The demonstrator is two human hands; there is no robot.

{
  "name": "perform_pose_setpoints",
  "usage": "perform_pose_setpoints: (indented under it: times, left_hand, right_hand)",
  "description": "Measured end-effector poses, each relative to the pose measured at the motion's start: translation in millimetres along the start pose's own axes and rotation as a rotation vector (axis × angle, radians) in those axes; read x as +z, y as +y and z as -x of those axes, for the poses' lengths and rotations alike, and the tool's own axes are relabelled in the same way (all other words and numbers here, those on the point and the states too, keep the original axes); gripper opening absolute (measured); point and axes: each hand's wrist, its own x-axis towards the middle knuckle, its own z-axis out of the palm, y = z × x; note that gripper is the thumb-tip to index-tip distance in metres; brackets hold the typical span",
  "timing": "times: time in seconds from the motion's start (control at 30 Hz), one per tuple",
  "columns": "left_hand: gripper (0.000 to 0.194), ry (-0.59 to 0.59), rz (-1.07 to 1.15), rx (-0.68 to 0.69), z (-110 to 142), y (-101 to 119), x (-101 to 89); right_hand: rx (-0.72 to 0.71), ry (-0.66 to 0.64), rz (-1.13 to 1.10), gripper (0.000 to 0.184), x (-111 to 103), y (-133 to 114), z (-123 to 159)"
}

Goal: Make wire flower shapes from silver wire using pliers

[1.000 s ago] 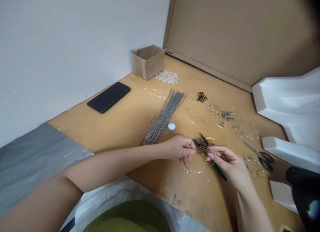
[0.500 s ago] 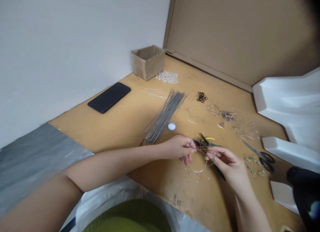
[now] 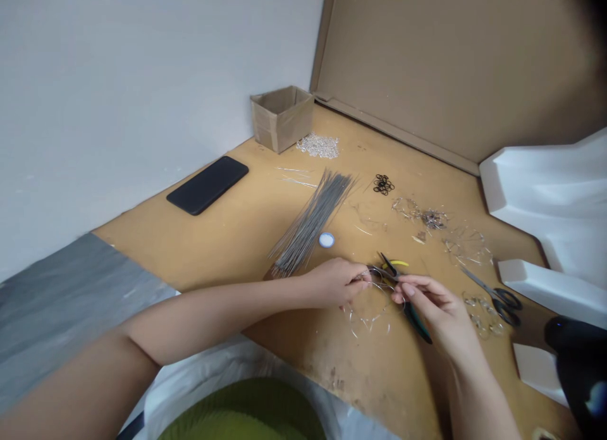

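Thin silvery wire, bent into loops point(image 3: 379, 284), spans the space between my two hands above the table. My left hand point(image 3: 337, 282) is closed on its left side, the fingertips partly hidden. With thumb and fingers my right hand point(image 3: 434, 301) pinches the right side of the same wire. Behind and below lie pliers point(image 3: 417, 324) with dark green grips and a yellow part, partly covered by the right hand. Loose wire pieces point(image 3: 367, 325) show under the loops. A bundle of straight grey wires point(image 3: 315, 222) rests beyond the left hand, beside a small white disc point(image 3: 326, 239).
Scissors point(image 3: 505, 304) and clear rings point(image 3: 482, 317) lie to the right. Further back are wire pieces point(image 3: 431, 219), black rings point(image 3: 383, 184), clear beads point(image 3: 318, 145), a cardboard box point(image 3: 282, 121) and a black phone point(image 3: 207, 184). White foam point(image 3: 545, 200) borders the right.
The wire loops have shifted and turned between my hands, and the large loop that hung below looks less distinct. My right hand has moved slightly right, baring more of the pliers' grip.
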Motion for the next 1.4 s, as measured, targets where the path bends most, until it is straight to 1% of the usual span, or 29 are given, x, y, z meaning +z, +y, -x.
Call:
perform_pose_setpoints:
  times: [0.13,0.23,0.3,0.4,0.53,0.67,0.8,0.87,0.97,1.0,1.07,1.13,1.2,1.3,1.37,1.4]
  left_hand:
    - [0.024,0.019,0.036,-0.003,-0.6,-2.7,0.5]
    - [0.023,0.063,0.024,-0.004,-0.7,-3.3,0.0]
    - [0.022,0.095,-0.009,0.011,-0.7,-3.0,-0.3]
    - [0.02,0.125,-0.071,0.043,-0.8,-2.5,-0.7]
    - [0.021,0.128,-0.123,0.057,-1.0,-2.5,-0.7]
    - [0.022,0.06,-0.01,0.02,-1.0,-2.9,-0.4]
    - [0.023,0.021,0.124,-0.035,-1.1,-3.3,0.2]
    - [0.023,0.02,0.161,-0.052,-1.4,-3.7,0.1]
    - [0.023,0.036,0.205,-0.063,-2.2,-4.5,-0.8]
    - [0.024,0.041,0.22,-0.065,-2.4,-4.8,-1.3]
    - [0.023,0.052,0.243,-0.075,-2.5,-5.1,-2.6]
    - [0.023,0.06,0.258,-0.089,-2.2,-4.9,-4.2]
    - [0.022,0.063,0.273,-0.1,-1.8,-4.4,-5.8]
    - [0.021,0.05,0.308,-0.112,-1.7,-3.6,-7.9]
    - [0.021,0.032,0.347,-0.13,-2.1,-3.0,-8.8]
    - [0.02,0.022,0.371,-0.143,-2.4,-2.7,-9.1]
  right_hand:
    - [0.03,-0.039,0.02,0.03,2.5,-4.7,1.0]
    - [0.015,-0.087,0.046,0.034,6.5,-5.2,1.3]
    - [0.002,-0.102,0.052,0.033,8.3,-3.8,1.3]
    - [-0.035,-0.078,0.082,0.029,8.5,-0.7,2.1]
    - [-0.104,-0.015,0.215,0.026,6.9,3.8,5.1]
    - [-0.136,0.014,0.312,0.026,7.7,6.5,7.0]
    - [-0.149,-0.004,0.333,0.028,8.3,-0.5,8.0]
    - [-0.138,0.015,0.336,0.03,4.0,-6.3,9.1]
    - [-0.107,0.069,0.382,0.032,-10.2,-9.9,12.4]
    - [-0.106,0.089,0.44,0.033,-15.7,-8.6,13.9]
    - [-0.167,0.141,0.688,0.036,-24.7,-2.5,17.7]
    - [-0.278,0.13,0.992,0.045,-28.3,5.6,22.3]
    - [-0.349,0.088,1.197,0.052,-26.4,12.5,27.3]
    - [-0.339,0.122,1.385,0.057,-19.8,17.3,32.3]
    - [-0.302,0.154,1.46,0.06,-17.7,17.4,32.3]
    - [-0.29,0.148,1.476,0.062,-17.9,16.9,31.2]
